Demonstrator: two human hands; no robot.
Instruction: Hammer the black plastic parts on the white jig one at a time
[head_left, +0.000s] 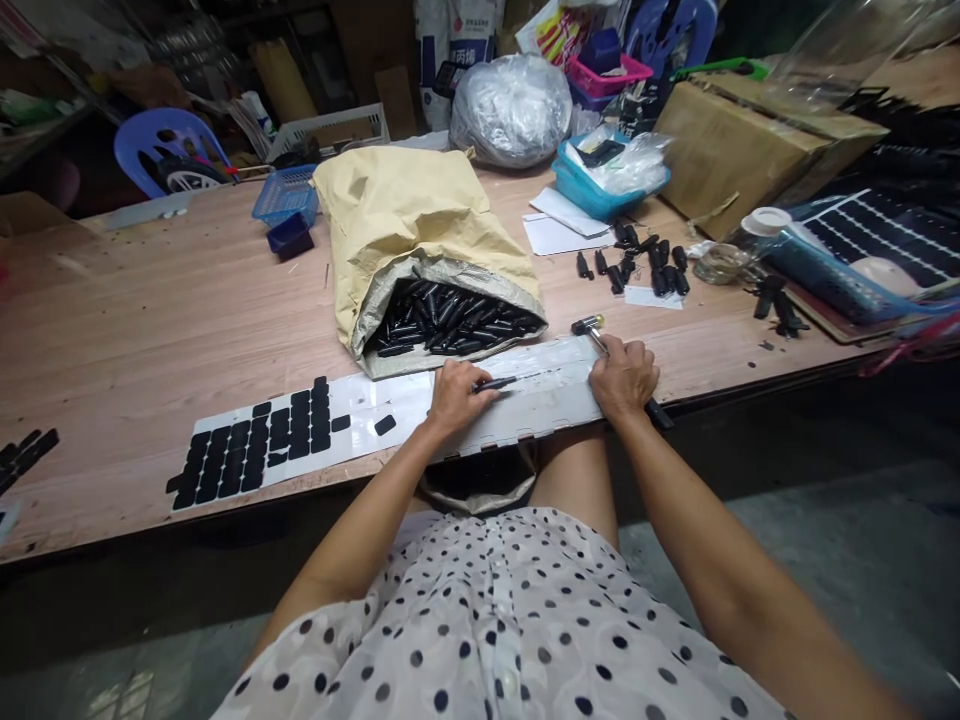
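Observation:
My left hand is closed on a slim black plastic piece, held low over a whitish board along the table's front edge. On the right, my right hand grips a small hammer by its handle; the head, with a yellowish face, points away from me and the dark handle end sticks out below the hand. Just behind my left hand lies an open paper sack full of black plastic pieces. Left of it, black rounded patches stick to a white sheet.
Several black parts lie loose at the right, near a cardboard box and a blue basket. A small dark blue bin stands left of the sack. Below the table edge, another sack sits at my lap.

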